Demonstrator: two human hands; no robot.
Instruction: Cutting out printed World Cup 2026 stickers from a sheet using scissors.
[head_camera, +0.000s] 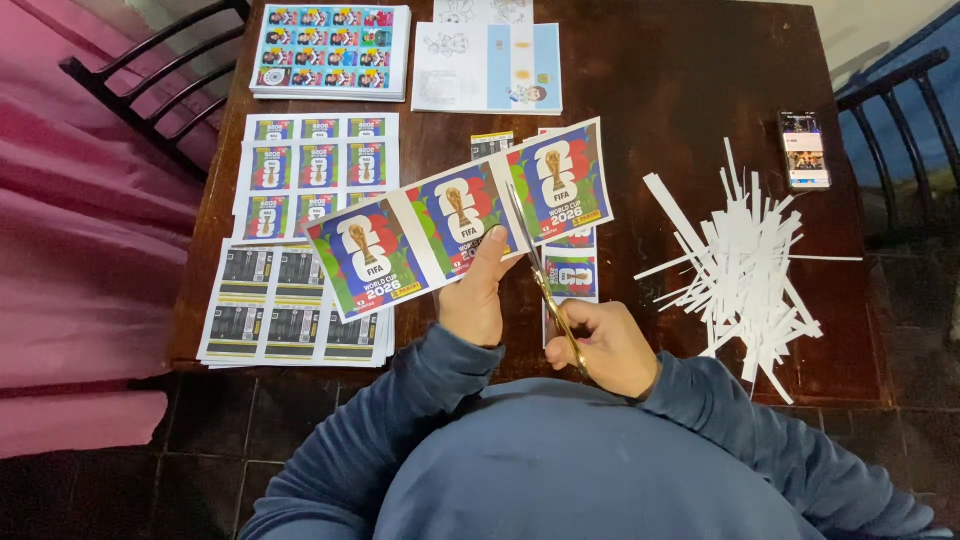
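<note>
A dark wooden desk (690, 90) fills the upper frame, with matte white paper offcuts (745, 265) at right. At centre, the left hand (472, 300) pinches a glossy printed strip (460, 215) held above it; right-hand fingers close around gold scissors (545, 285). Cutting well likely means following the white gap, keeping the strip taut.

**Where everything lies on our table**

We hold the card strip (455, 215) above the table (680, 90). Left of it lie the printed sheets (300, 250); behind, two paper stacks (330, 50); right, the paper scraps (745, 265), with the phone (804, 150) behind them.
</note>
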